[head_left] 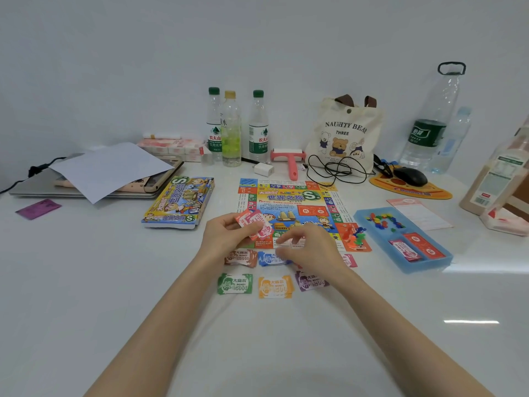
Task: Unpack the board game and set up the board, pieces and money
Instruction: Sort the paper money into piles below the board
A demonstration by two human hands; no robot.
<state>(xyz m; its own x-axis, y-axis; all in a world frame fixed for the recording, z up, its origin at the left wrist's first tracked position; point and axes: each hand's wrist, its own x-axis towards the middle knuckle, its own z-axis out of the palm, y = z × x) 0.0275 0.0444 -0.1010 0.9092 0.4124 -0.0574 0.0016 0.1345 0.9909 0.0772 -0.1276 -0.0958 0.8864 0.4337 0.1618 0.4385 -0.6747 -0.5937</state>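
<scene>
The colourful game board [292, 207] lies flat in the middle of the white table. My left hand [226, 233] holds a small stack of red and pink play money [253, 222] over the board's near left corner. My right hand [309, 247] hovers palm down over the board's front edge, fingers loosely curled, nothing visibly in it. In front of the board lie separate money piles: brown [240, 257], blue [270, 258], green [235, 283], orange [275, 286], purple [310, 280], and a pink one [350, 259] partly hidden by my right wrist. Plastic pawns [356, 234] stand on the board's right corner.
The game box lid [179, 202] lies left of the board. A blue tray [406, 239] on the right holds small coloured pieces and card packs. Along the back stand water bottles [229, 127], a lint roller [289, 159], a tote bag [343, 133], a mouse [410, 176] and a laptop [86, 184].
</scene>
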